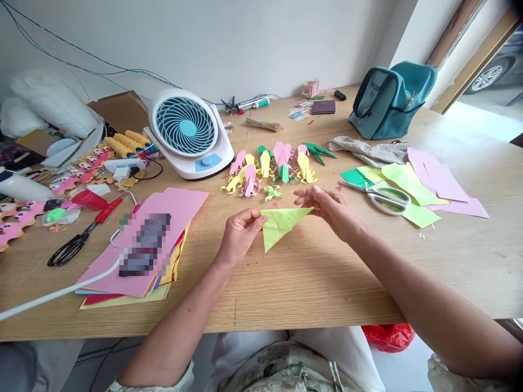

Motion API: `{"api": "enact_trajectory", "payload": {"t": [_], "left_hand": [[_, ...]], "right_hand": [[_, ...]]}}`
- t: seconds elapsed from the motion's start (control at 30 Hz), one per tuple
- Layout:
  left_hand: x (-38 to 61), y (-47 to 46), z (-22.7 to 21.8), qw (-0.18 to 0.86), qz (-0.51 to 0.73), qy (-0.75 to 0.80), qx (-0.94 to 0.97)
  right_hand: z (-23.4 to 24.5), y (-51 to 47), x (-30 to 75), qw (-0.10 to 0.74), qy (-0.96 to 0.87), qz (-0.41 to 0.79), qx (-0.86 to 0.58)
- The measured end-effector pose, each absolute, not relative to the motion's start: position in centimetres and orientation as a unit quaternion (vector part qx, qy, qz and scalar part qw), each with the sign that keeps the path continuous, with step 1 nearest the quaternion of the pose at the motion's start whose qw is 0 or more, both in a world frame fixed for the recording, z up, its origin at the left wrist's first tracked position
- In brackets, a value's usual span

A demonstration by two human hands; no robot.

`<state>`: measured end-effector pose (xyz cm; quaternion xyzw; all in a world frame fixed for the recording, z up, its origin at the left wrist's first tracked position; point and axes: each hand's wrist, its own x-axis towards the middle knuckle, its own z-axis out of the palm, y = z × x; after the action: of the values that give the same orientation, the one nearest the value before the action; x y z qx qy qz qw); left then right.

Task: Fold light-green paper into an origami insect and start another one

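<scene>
A yellow-green sheet of paper (281, 224), folded into a triangle with crease lines on it, is held up over the wooden table between my hands. My left hand (244, 231) pinches its left corner between thumb and fingers. At the opposite corner, my right hand (327, 209) grips the paper with thumb and fingertips. Just beyond the hands stand several folded paper figures in pink, yellow and green, among them a pink one (250, 182) and a small green one (273, 191).
Grey-handled scissors (388, 200) lie on loose coloured sheets to the right. On the left are stacked pink paper (180, 204), black-handled scissors (73, 245) and a white fan (204, 158). A teal bag (390, 103), a grey cloth (368, 149) and thin sticks (265, 125) sit farther back.
</scene>
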<state>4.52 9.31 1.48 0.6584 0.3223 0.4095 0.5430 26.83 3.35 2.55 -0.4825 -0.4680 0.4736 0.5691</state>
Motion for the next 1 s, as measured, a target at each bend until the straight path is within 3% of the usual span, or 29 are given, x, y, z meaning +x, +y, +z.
{"api": "enact_trajectory", "payload": {"t": [0.17,0.47,1.0], "left_hand": [[5.2,8.5,0.9,0.624,0.435,0.326,0.562],[5.7,7.3,-0.7,0.526,0.448,0.329,0.644],[5.9,7.6,-1.2,0.585,0.45,0.31,0.6]], "right_hand": [[2.0,2.7,23.1,0.577,-0.453,0.543,-0.409],[1.5,2.4,21.0,0.648,-0.328,0.537,-0.431],[2.7,2.4,21.7,0.665,-0.32,0.499,-0.455]]}}
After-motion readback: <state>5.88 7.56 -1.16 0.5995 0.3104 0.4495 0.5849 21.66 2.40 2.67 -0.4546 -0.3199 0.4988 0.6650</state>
